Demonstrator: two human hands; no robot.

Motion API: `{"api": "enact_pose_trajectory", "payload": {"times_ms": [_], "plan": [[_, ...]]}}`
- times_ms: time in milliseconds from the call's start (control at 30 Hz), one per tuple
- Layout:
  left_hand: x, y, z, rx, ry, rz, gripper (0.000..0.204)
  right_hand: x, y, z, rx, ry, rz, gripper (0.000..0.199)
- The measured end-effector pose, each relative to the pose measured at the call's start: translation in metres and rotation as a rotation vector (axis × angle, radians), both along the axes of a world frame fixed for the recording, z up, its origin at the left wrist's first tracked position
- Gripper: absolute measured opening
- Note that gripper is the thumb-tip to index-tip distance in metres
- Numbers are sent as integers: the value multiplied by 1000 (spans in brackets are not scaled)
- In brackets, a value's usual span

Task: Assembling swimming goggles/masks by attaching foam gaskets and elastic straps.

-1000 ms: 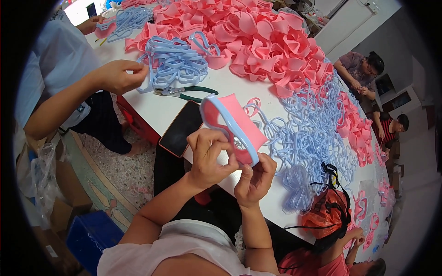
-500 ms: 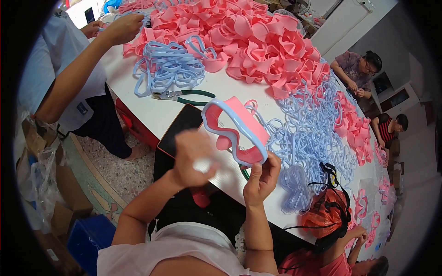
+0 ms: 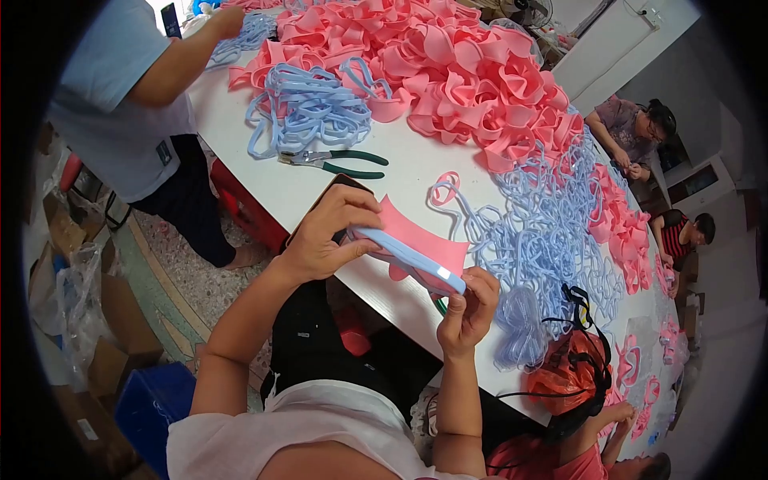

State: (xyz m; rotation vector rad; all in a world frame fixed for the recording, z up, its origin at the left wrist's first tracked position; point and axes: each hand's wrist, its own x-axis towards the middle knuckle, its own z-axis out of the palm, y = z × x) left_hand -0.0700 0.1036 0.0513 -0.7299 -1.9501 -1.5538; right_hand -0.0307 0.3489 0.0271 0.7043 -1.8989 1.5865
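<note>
Left hand [image 3: 324,236] curled over the near end of a pale blue frame [image 3: 410,260], fingers closed on it from above; right hand [image 3: 468,308] pinching the far end from below, thumb and fingertips shut on the rim. Held so, apparently, to keep the frame taut between both grips while a pink soft skirt [image 3: 420,232] sits seated inside it, flaring upward. Piece raised just above the near edge of the white table [image 3: 400,164], over the lap, close to the eyes. Under the left hand, a dark flat phone-like slab [image 3: 336,186], partly hidden. Beyond, green-handled pliers [image 3: 332,162] lying flat, within reach. Further out, a loose bundle of blue frames [image 3: 308,108] to the left, a tangled spread of more blue frames [image 3: 544,232] to the right, and a great heap of pink skirts [image 3: 464,68] across the far side, apparently sorted by colour. Standing at the left corner, a person in a light blue shirt [image 3: 120,96] reaching into the pile; seated on the right, other workers [image 3: 632,132].
</note>
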Motion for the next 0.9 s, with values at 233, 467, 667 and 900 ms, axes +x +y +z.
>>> {"api": "enact_pose_trajectory", "payload": {"times_ms": [233,467,667,900], "plan": [[6,-3,6,-217,313,43,34,-4,2,34,294,126,-229,41],[9,12,8,-226,427,60,39,-9,-8,35,672,406,-289,36],[8,4,-4,-266,387,76,40,-11,-1,33,654,339,-229,39],[7,-37,-5,-296,355,257,38,-7,45,3,1287,-403,-219,46]]}}
